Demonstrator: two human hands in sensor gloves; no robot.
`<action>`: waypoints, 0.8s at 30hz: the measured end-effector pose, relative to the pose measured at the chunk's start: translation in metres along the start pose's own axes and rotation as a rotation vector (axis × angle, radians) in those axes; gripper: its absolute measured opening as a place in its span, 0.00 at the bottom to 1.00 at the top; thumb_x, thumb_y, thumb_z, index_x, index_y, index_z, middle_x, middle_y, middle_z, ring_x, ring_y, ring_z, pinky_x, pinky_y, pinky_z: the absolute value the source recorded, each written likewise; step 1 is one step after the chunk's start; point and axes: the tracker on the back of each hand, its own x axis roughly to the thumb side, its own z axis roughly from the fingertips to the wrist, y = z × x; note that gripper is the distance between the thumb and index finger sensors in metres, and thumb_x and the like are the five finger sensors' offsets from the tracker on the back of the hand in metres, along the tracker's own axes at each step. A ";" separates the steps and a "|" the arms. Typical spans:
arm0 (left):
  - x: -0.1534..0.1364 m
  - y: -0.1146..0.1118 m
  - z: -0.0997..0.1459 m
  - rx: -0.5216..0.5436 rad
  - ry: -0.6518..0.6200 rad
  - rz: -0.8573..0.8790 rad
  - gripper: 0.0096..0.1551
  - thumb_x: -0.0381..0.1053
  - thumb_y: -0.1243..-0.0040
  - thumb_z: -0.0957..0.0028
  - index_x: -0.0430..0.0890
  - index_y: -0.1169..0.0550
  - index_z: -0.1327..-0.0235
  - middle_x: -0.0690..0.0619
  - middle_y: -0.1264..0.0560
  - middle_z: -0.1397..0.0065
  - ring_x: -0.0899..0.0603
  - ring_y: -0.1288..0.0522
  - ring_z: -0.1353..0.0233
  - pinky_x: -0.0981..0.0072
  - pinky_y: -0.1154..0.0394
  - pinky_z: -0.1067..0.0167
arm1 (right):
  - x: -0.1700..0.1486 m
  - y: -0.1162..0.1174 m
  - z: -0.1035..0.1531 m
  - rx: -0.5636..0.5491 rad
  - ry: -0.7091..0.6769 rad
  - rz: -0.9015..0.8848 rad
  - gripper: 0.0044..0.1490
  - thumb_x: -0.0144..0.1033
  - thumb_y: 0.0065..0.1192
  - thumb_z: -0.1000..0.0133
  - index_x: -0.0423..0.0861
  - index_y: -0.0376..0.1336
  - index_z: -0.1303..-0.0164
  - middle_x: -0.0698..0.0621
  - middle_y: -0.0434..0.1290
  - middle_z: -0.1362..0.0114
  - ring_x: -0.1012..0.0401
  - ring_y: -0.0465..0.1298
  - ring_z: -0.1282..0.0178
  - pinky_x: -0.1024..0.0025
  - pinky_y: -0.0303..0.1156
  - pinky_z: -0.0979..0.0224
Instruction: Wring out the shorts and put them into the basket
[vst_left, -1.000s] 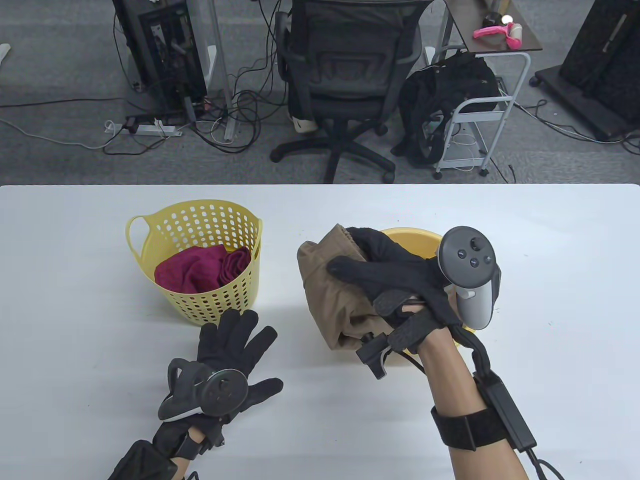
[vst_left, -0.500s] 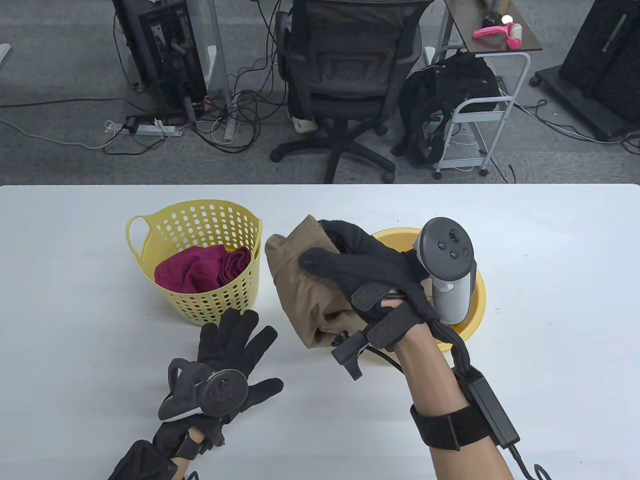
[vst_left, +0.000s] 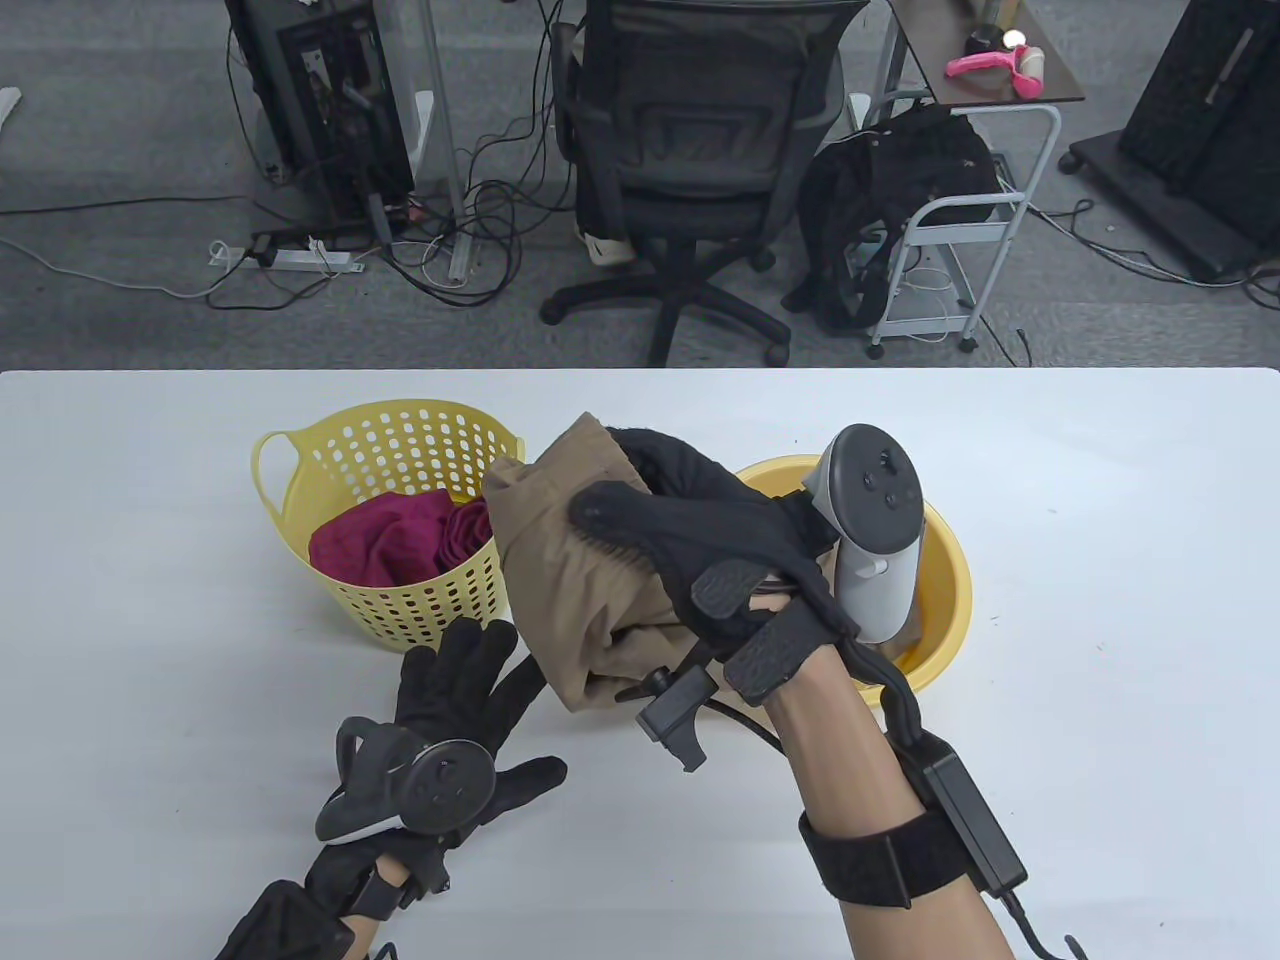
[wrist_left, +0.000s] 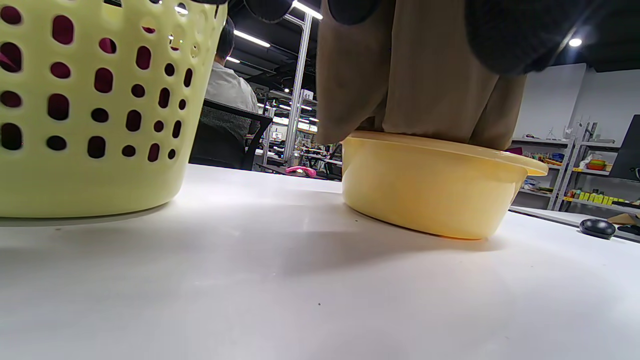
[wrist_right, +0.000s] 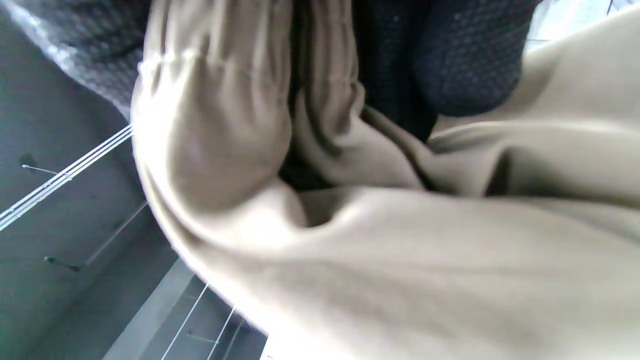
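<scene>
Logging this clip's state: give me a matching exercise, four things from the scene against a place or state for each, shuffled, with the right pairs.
Things:
1. tan shorts
2. maroon cloth
3. left hand
4. yellow basin

States:
A. lying in the perforated basket
B. flat on the table, fingers spread
C. gripped by the right hand
D. right of the basket

Pairs: 1-C, 2-A, 3-B, 4-D

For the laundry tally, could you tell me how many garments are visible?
2: tan shorts held by the right hand, and a maroon garment in the basket; more may lie hidden underneath.
</scene>
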 end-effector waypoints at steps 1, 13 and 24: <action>0.000 0.000 0.000 0.000 -0.001 0.000 0.55 0.74 0.42 0.46 0.52 0.48 0.14 0.33 0.54 0.09 0.19 0.54 0.14 0.18 0.55 0.32 | 0.002 0.001 0.000 0.003 -0.006 -0.005 0.46 0.61 0.69 0.40 0.36 0.60 0.29 0.40 0.75 0.36 0.46 0.81 0.42 0.52 0.78 0.38; 0.000 0.001 0.001 0.017 -0.009 0.009 0.55 0.74 0.42 0.46 0.51 0.48 0.14 0.32 0.54 0.09 0.19 0.53 0.14 0.18 0.55 0.32 | 0.015 -0.005 0.000 -0.017 -0.040 -0.010 0.46 0.61 0.69 0.40 0.37 0.60 0.29 0.40 0.75 0.36 0.46 0.81 0.42 0.53 0.78 0.37; 0.004 0.001 0.000 0.014 -0.032 0.076 0.66 0.75 0.40 0.50 0.36 0.51 0.16 0.23 0.51 0.13 0.15 0.50 0.17 0.18 0.52 0.33 | 0.014 -0.030 0.004 -0.089 -0.029 0.041 0.46 0.62 0.69 0.40 0.37 0.60 0.29 0.41 0.75 0.36 0.46 0.81 0.42 0.53 0.78 0.37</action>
